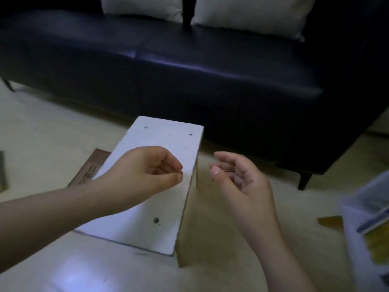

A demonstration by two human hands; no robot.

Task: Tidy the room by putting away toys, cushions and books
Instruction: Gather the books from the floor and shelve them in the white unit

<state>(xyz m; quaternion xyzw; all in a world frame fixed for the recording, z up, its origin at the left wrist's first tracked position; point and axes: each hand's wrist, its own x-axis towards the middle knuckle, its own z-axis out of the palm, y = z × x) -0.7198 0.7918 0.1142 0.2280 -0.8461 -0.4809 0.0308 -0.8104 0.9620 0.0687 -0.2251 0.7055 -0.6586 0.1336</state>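
Your left hand (147,167), loosely curled and empty, hovers mid-frame over the white box (160,144), your right hand (237,175) half-open and empty beside it, cushions (252,13) far above.

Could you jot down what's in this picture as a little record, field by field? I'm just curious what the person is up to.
Setting: pale floor before a dark sofa
On sofa: two light cushions, upright against the back
Centre: white box standing on the floor
Left hand: over the box, fingers curled, holding nothing
Right hand: beside the box, half open, holding nothing
Right edge: clear plastic bin, contents blurred
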